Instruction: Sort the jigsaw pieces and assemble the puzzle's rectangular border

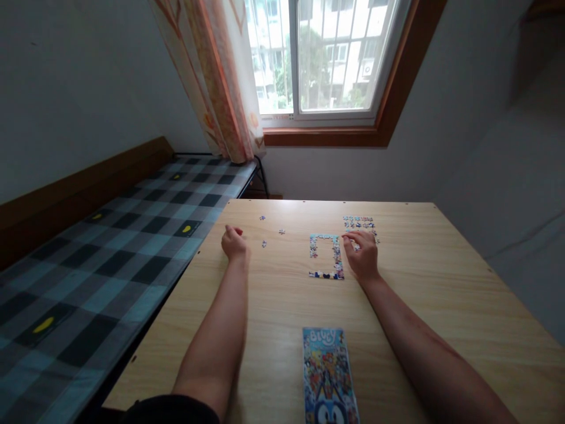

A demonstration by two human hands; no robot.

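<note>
A small jigsaw frame, only its border joined, lies in the middle of the wooden table. My right hand rests just right of it, fingers curled down on loose pieces near the frame's upper right corner. A cluster of loose puzzle pieces sits beyond that hand. My left hand lies near the table's left edge, fingers closed around something small and red. Three stray pieces lie between the hands.
A printed reference picture of the puzzle lies near the front edge. A bed with a checked blue and black cover stands close along the table's left side. Behind are a window, a curtain and white walls.
</note>
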